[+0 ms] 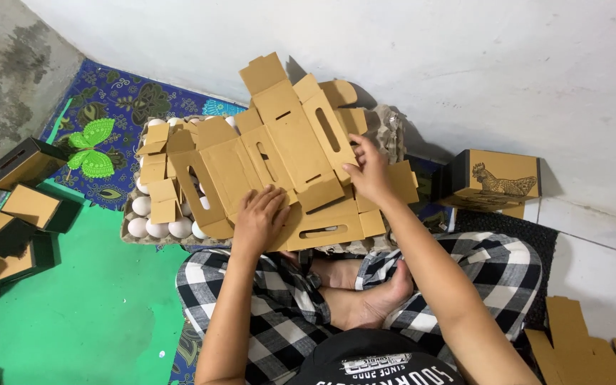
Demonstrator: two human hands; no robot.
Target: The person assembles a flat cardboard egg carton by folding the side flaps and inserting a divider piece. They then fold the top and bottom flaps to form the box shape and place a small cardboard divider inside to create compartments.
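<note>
A pile of flat, unfolded brown cardboard box blanks [286, 153] with slots and flaps lies across a tray of white eggs [158, 227] in front of my crossed legs. My left hand [259, 217] rests palm down on the near edge of the pile. On the right side of the top blank my right hand [369, 171] presses with fingers spread. Neither hand grips anything.
Several folded brown and black boxes [16, 214] sit at the left on the green mat [94, 314]. One assembled box with a chicken drawing [497, 178] stands at the right by the white wall. More flat cardboard [593, 349] lies at the bottom right.
</note>
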